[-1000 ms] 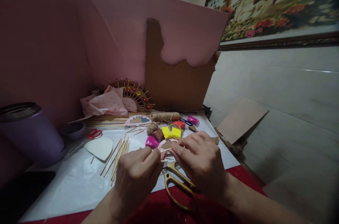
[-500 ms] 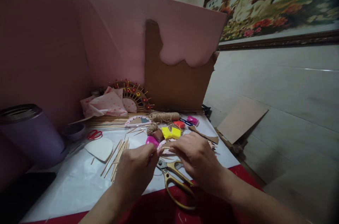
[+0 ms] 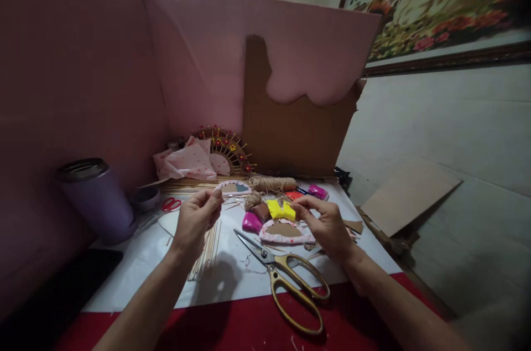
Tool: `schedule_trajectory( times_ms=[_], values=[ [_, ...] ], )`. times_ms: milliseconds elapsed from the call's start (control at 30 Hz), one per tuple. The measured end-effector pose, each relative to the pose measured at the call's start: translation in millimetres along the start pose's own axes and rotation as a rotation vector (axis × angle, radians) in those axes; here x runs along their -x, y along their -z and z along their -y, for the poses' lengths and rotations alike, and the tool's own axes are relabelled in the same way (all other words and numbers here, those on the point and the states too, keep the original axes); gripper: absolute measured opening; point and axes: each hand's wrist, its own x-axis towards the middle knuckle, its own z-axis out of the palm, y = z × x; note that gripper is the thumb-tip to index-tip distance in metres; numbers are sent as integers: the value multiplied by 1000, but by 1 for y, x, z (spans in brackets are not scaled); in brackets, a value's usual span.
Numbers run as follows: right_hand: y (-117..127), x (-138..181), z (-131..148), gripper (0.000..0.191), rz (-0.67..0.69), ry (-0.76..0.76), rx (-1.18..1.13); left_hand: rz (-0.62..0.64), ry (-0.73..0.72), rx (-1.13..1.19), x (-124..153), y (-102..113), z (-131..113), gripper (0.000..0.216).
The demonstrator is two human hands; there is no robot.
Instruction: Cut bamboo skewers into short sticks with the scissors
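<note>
My left hand (image 3: 194, 218) is raised over the bamboo sticks (image 3: 211, 248), its thumb and fingertips pinched together. My right hand (image 3: 329, 223) hovers right of the yellow packet (image 3: 276, 209), also in a pinch. Whatever either pinch holds is too small to make out. Below and between the hands lie gold-handled scissors (image 3: 269, 268), blades partly apart and pointing away to the left. Behind them is a cardboard piece edged with pink-dotted fabric (image 3: 282, 230), beside a magenta packet (image 3: 251, 222).
A twine roll (image 3: 274, 184) and a stick-and-cardboard fan shape (image 3: 232, 149) stand at the back. Red-handled scissors (image 3: 171, 204) and a purple tumbler (image 3: 97, 201) are on the left. Cut cardboard (image 3: 290, 135) leans against the pink panel (image 3: 199, 52).
My hands have moved apart from a close pinch on a thin pale strip, left hand leftward and up, right hand slightly right. The view has shifted left, uncovering the scissors and fabric-edged piece.
</note>
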Motion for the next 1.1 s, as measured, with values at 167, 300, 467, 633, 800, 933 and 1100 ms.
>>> schedule_trajectory(
  times_ms=[167, 300, 467, 633, 800, 933, 1100],
  values=[
    [4, 8, -31, 16, -189, 29, 37, -207, -267, 105, -4, 5, -7, 27],
    [6, 14, -49, 13, -278, 71, 60, -218, -251, 23, -14, 9, 4, 28],
    [9, 16, -51, 9, -285, 138, 97, -168, -60, -91, -36, 14, 27, 29],
    [13, 17, -49, 7, -265, 277, 226, -105, 49, -179, -52, 10, 39, 29],
    [16, 15, -49, 8, -333, 309, 270, -86, 45, -285, -55, 17, 38, 27],
    [20, 14, -46, 7, -375, 308, 280, -62, 28, -390, -47, 26, 35, 27],
    [23, 15, -42, 6, -415, 326, 299, 104, 181, -548, -31, 20, 47, 23]
  ],
)
